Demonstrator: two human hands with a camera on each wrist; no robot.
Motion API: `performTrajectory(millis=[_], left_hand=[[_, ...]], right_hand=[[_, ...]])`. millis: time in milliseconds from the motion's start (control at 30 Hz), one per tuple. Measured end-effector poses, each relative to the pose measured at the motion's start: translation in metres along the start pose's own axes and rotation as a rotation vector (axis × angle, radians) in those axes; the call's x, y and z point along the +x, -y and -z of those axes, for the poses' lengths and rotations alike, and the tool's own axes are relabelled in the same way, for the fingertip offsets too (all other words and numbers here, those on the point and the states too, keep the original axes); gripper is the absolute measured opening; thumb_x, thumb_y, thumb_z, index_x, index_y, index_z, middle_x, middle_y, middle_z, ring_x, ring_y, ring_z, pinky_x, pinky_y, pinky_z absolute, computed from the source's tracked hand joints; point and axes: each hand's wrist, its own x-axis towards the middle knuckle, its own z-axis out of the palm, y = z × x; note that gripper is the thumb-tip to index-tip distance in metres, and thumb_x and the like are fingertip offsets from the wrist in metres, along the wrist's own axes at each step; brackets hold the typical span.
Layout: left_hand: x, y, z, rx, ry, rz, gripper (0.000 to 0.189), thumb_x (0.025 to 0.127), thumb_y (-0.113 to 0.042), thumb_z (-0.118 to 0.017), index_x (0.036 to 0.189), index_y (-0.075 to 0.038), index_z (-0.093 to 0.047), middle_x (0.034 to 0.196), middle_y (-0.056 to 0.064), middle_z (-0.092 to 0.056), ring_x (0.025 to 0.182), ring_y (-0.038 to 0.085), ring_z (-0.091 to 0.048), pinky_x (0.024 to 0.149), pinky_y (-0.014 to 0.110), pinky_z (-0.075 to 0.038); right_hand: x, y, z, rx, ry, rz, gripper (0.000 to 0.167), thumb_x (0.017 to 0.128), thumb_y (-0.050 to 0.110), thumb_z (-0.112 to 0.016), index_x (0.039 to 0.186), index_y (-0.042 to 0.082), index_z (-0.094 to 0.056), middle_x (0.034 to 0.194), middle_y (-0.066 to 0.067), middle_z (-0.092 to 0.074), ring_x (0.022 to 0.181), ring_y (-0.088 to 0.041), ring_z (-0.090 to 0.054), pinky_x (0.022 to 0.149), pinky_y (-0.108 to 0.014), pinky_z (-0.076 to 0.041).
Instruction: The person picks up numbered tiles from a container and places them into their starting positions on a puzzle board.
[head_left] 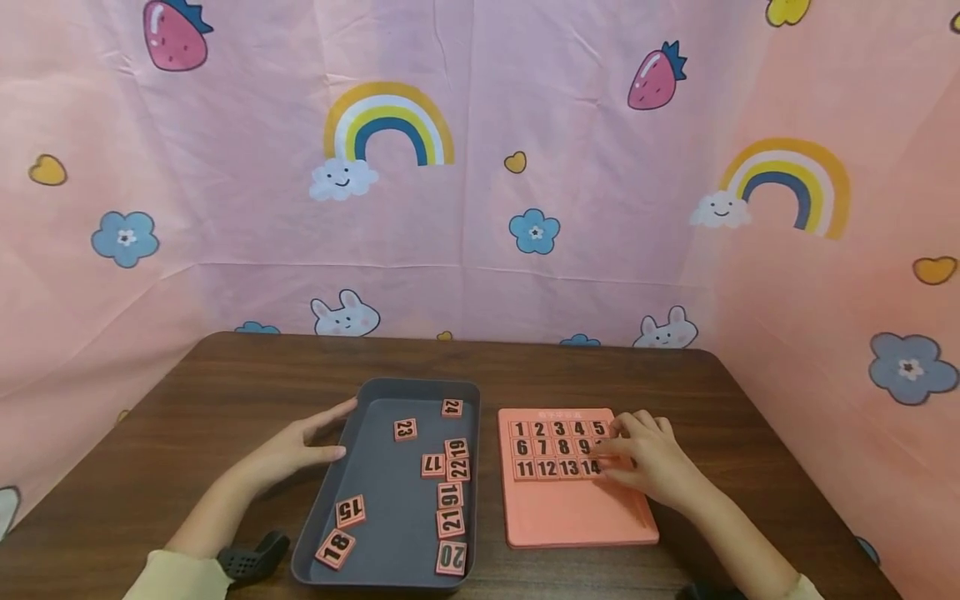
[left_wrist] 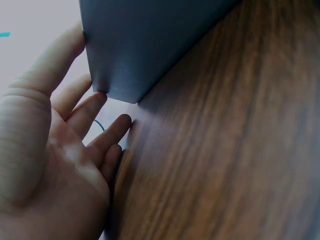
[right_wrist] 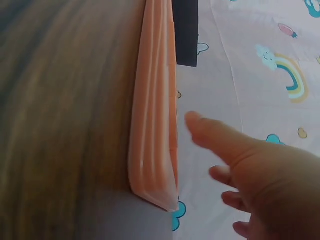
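My left hand (head_left: 300,446) is at the left wall of a dark grey tray (head_left: 382,492), its fingers spread and fairly straight; in the left wrist view fingertips meet the tray wall (left_wrist: 135,45). Numbered pink tiles, such as 15 (head_left: 350,511), 18 (head_left: 335,548) and 23 (head_left: 405,429), lie in the tray. To the right, a pink board (head_left: 577,517) carries rows of tiles from 1 to 14 (head_left: 591,467). Over the board's right edge is my right hand (head_left: 648,458), fingertips by tiles 10 and 14, partly covering 10. The right wrist view shows its thumb (right_wrist: 215,132) extended beside the board.
Both the tray and the board lie on a dark wooden table (head_left: 285,367). A patterned cloth (head_left: 465,167) with rainbows and strawberries hangs behind and along both sides. A black strap device (head_left: 255,558) sits at my left wrist.
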Motion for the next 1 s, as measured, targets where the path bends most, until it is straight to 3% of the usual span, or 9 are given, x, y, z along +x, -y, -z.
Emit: performTrajectory(millis=[200, 567, 867, 1000], left_hand=[[-0.001, 0.0, 0.001, 0.008, -0.004, 0.001, 0.068, 0.092, -0.021, -0.064, 0.151, -0.016, -0.031, 0.151, 0.02, -0.031, 0.136, 0.049, -0.021, 0.098, 0.071, -0.025], [0.0, 0.0, 0.002, 0.024, -0.007, -0.018, 0.068, 0.092, -0.021, -0.065, 0.151, -0.016, -0.031, 0.15, 0.021, -0.032, 0.136, 0.05, -0.022, 0.097, 0.07, -0.026], [0.0, 0.001, 0.0, 0.007, -0.002, -0.04, 0.068, 0.092, -0.017, -0.065, 0.151, -0.013, -0.032, 0.15, 0.023, -0.031, 0.135, 0.051, -0.022, 0.097, 0.07, -0.025], [0.0, 0.0, 0.0, 0.014, -0.001, -0.031, 0.068, 0.091, -0.018, -0.065, 0.151, -0.013, -0.031, 0.15, 0.023, -0.031, 0.135, 0.051, -0.022, 0.097, 0.07, -0.026]], right_hand=[[0.008, 0.011, 0.005, 0.014, -0.084, 0.057, 0.028, 0.069, 0.025, -0.086, 0.095, 0.024, -0.078, 0.094, 0.007, -0.047, 0.09, -0.021, -0.042, 0.073, -0.04, -0.024], [0.025, 0.044, 0.007, 0.099, -0.157, 0.122, 0.027, 0.068, 0.025, -0.087, 0.093, 0.027, -0.077, 0.096, 0.009, -0.047, 0.091, -0.022, -0.044, 0.076, -0.043, -0.026], [0.035, 0.072, -0.002, 0.157, -0.166, 0.174, 0.026, 0.07, 0.032, -0.084, 0.094, 0.03, -0.077, 0.098, 0.004, -0.052, 0.097, -0.017, -0.044, 0.084, -0.046, -0.028], [0.043, 0.083, -0.002, 0.186, -0.157, 0.183, 0.026, 0.071, 0.032, -0.084, 0.096, 0.031, -0.077, 0.099, 0.004, -0.052, 0.096, -0.018, -0.043, 0.08, -0.044, -0.028]])
